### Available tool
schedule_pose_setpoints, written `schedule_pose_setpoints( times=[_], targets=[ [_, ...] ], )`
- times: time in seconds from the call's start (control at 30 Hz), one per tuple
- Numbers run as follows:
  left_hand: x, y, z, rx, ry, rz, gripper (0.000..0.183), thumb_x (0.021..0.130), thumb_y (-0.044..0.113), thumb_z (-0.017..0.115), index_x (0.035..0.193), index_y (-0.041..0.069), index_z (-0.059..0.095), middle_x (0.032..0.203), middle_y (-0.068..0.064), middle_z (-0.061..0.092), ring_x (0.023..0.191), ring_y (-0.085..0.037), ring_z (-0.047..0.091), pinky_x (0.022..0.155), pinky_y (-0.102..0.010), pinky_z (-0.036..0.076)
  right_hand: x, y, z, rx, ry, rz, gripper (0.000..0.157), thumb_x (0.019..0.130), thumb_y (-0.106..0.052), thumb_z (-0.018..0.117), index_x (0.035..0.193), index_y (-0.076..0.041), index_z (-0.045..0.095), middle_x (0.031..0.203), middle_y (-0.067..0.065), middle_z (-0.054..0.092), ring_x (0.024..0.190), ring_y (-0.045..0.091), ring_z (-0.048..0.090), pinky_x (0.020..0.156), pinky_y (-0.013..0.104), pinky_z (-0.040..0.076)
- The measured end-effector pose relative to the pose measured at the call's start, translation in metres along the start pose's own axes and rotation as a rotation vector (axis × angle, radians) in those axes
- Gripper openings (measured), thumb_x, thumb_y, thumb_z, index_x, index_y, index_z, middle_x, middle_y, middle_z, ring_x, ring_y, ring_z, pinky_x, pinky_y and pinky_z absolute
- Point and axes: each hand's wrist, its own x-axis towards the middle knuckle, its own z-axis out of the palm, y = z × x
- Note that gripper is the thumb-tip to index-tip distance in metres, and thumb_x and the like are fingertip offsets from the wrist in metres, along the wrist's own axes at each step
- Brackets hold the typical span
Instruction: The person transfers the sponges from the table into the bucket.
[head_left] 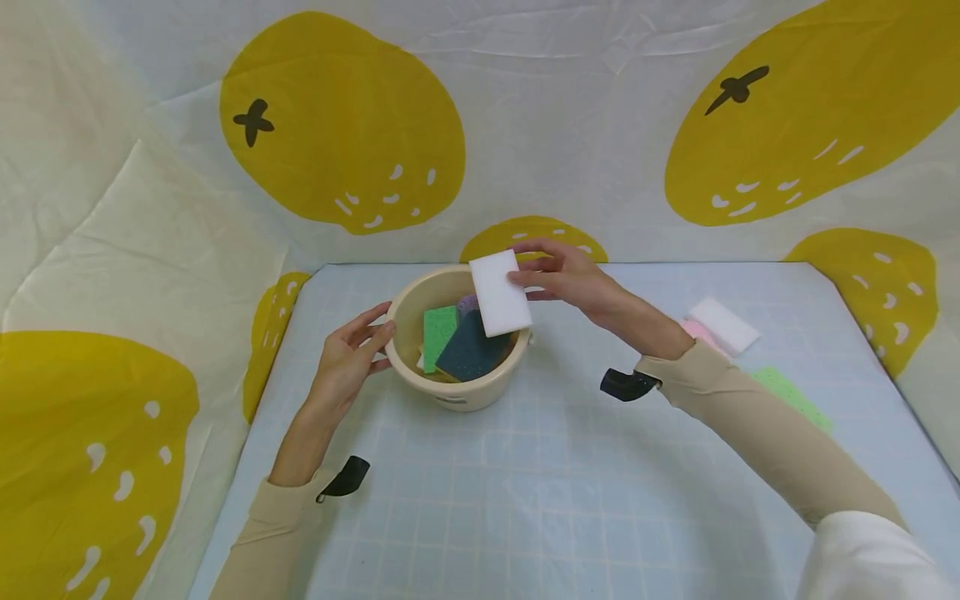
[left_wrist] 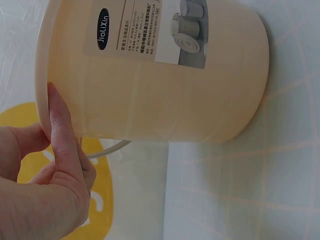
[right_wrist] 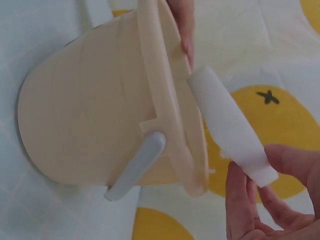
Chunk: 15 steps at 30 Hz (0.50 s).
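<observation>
A cream bucket [head_left: 467, 398] stands upright near the back of the table. My left hand [head_left: 347, 354] pinches its rim at the left, thumb and fingers on either side, as the left wrist view shows up close. Over the right part of the bucket's mouth, my right hand [head_left: 572, 282] holds a white sponge [head_left: 495, 292] between thumb and fingers, tilted, with its lower end above the opening. Inside the bucket lie a green sponge [head_left: 437, 333], a dark blue sponge [head_left: 474, 352] and a purple piece [head_left: 467, 305], partly hidden by the white one.
To the right on the table lie another white sponge [head_left: 726, 325], a pink sponge [head_left: 703, 335] and a light green sponge [head_left: 797, 398], the latter two partly behind my right forearm. The bucket's grey handle [right_wrist: 136, 166] hangs down its side. A fruit-patterned cloth [head_left: 555, 108] hangs behind the table.
</observation>
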Motion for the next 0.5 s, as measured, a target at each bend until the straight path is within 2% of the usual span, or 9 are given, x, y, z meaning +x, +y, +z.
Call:
schedule_pose_setpoints(
  times=[0.3,0.5],
  targets=[
    [0.000,0.000,-0.001,-0.003,-0.005,0.001,0.052,0.100,0.035,0.068,0.150,0.024,0.056,0.126,-0.009,0.060,0.099,-0.016,0.063,0.083,-0.027,0.061,0.012,-0.002,0.027,-0.054,-0.034,-0.034,0.053,0.097,-0.020,0.074,0.144,-0.008,0.053,0.128,0.017,0.060,0.111,0.031,0.062,0.093,0.040,0.060],
    [0.000,0.000,-0.001,-0.043,-0.022,0.038,0.052,0.100,0.031,0.069,0.149,0.019,0.057,0.118,-0.007,0.061,0.095,-0.013,0.064,0.080,-0.027,0.062,0.019,-0.003,0.045,-0.079,-0.058,-0.060,0.052,0.095,-0.021,0.076,0.141,-0.008,0.056,0.127,0.016,0.061,0.109,0.030,0.063,0.091,0.039,0.061]
  ],
)
